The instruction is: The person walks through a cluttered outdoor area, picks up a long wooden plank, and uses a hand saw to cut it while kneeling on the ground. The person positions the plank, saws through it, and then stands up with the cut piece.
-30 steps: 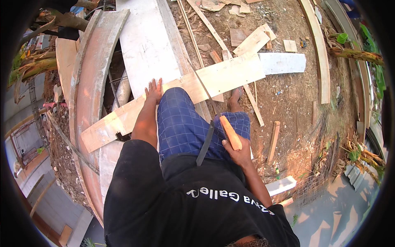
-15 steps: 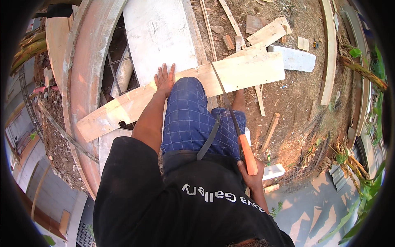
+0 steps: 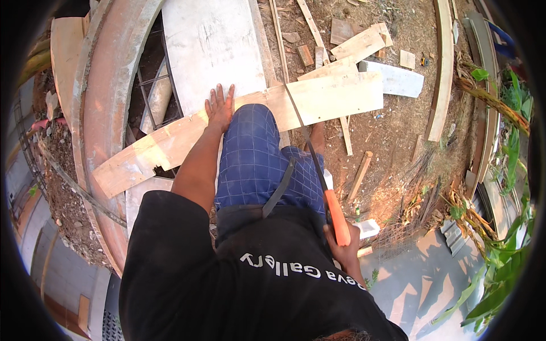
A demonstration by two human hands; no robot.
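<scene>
A long pale wooden plank (image 3: 330, 100) lies slantwise in front of me across a white board. My left hand (image 3: 220, 108) rests on it with the fingers spread, beside my bent knee in blue checked cloth (image 3: 250, 145). Low on the right, my right hand (image 3: 346, 245) is wrapped round the orange handle of a handsaw (image 3: 337, 219). The saw's dark, narrow blade runs up and forward across the plank, right of the knee. Whether its teeth sit in a cut is too small to tell.
The wide white board (image 3: 210, 48) extends away under the plank. A curved, rusty-looking beam (image 3: 105, 108) stands at left, with a dark gap and metal bars beside it. Offcuts (image 3: 355, 45), a whitish slab (image 3: 392, 78) and a small wood strip (image 3: 359, 176) lie on dirt at right.
The scene has slid slightly left in view. My right hand and the saw handle sit a little nearer my body; the left hand stays on the plank.
</scene>
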